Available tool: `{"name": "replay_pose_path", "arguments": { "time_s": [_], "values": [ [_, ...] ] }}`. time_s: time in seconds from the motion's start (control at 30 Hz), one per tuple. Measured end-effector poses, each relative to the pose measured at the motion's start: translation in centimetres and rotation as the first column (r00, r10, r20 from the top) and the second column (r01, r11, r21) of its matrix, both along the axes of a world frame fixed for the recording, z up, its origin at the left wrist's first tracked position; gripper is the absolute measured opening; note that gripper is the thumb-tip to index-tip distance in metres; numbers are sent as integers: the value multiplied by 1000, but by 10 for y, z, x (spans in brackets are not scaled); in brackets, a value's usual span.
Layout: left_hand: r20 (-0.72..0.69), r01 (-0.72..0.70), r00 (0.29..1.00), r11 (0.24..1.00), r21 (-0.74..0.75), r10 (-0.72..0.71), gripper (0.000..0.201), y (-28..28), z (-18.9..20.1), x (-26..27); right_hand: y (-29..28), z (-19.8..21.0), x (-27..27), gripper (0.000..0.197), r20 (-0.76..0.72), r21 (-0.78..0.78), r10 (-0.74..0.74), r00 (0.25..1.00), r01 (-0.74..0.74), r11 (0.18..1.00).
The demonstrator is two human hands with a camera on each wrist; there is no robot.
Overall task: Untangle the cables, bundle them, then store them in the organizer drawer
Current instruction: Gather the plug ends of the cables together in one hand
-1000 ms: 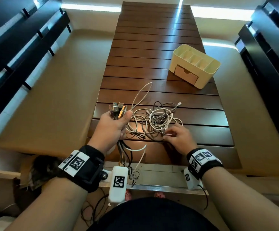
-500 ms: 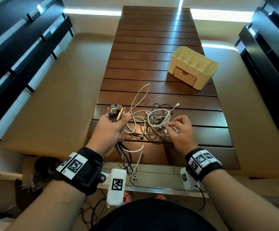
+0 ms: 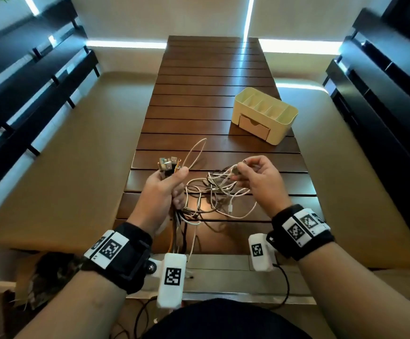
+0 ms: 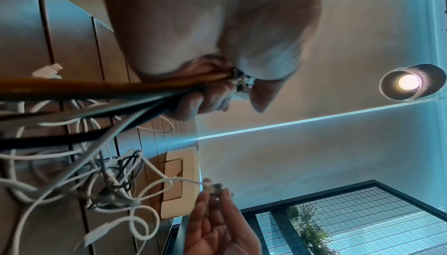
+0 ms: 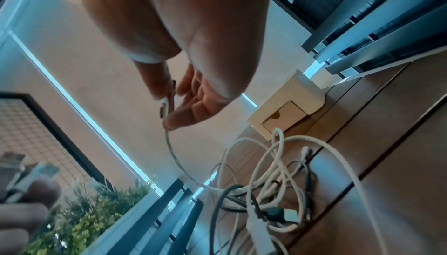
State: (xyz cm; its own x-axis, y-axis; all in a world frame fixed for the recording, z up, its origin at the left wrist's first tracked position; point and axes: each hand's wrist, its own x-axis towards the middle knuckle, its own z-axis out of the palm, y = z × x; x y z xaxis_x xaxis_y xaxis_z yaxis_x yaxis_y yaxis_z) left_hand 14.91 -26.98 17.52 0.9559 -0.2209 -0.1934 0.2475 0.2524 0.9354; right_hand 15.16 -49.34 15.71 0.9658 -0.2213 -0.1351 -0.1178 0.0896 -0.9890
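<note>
Gripping plug ends point(image 3: 168, 165), pinching white cable point(image 3: 226, 178)

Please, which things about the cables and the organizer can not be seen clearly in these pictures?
- Number of cables in the tangle: head view, strands overlap.
- Plug type pinched by right hand: right wrist view, blurred, fingers cover it.
- Drawer contents: shut in every view.
- Cable ends below left hand: head view, hidden behind wrist camera.
</note>
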Motion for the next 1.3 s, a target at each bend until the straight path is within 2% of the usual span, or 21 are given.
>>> {"name": "replay_pose_path", "arguments": {
  "time_s": [0.07, 0.2, 0.27, 0.33, 0.4, 0.53, 0.73, 0.93, 1.17, 1.3],
  "values": [
    [4, 15, 1000, 999, -39, -15, 19, 0, 2, 2, -2, 7, 2, 17, 42, 54, 55, 998, -58, 997],
    [52, 41, 998, 999, -36, -39, 24, -4, 8, 6, 1, 25, 7, 21, 120, -5, 175, 977, -176, 984],
    [73, 54, 996, 998, -13, -52, 23, -8, 11, 7, 5, 27, 10, 19, 109, -115, 221, 969, -208, 971],
    [74, 54, 996, 998, 22, -55, 20, -12, 12, 9, 11, 24, 10, 17, 27, -283, 272, 962, -254, 925],
    [70, 49, 996, 997, 52, -53, 17, -14, 11, 12, 16, 20, 10, 18, -18, -364, 282, 959, -269, 891],
    [84, 37, 995, 994, 101, -45, 16, -13, 10, 19, 27, 26, 13, 23, 75, -287, 281, 957, -249, 925],
    [140, -7, 990, 992, 128, -11, 11, -21, 9, 27, 41, 28, 18, 23, 172, -293, 250, 953, -193, 936],
    [154, -37, 988, 987, 155, 13, 14, -25, 3, 39, 51, 26, 22, 17, 285, -381, 206, 936, -87, 921],
    [169, -42, 986, 985, 170, 12, 16, -28, 0, 44, 55, 27, 28, 17, 340, -411, 156, 928, -3, 911],
    [158, -42, 987, 991, 129, 22, 18, -27, -1, 44, 54, 26, 28, 18, 393, -464, 211, 895, -5, 886]
  ]
}}
